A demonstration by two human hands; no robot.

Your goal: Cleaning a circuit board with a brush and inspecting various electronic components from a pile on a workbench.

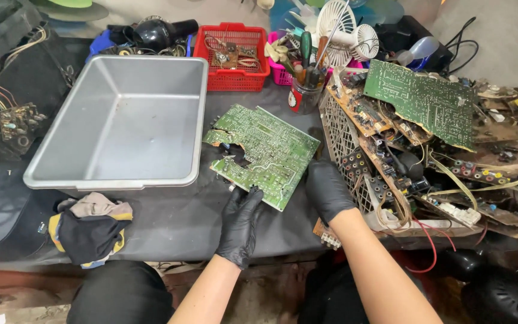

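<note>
An empty grey metal tray (121, 120) fills the upper left of the frame; a heap of scrap circuit boards (427, 138) spills from a white basket (340, 141) on the right. Mid-frame, a broken green circuit board (265, 153) lies tilted on the dark table (169, 222). Its jagged broken edge could snag a thin glove, and it might slide off if the grip loosens. The left hand (239, 225), black-gloved, pinches the board's near edge, fingers closed on it. The right hand (328, 189) curls at the board's right corner; it probably grips there, though the fingertips are hidden.
</note>
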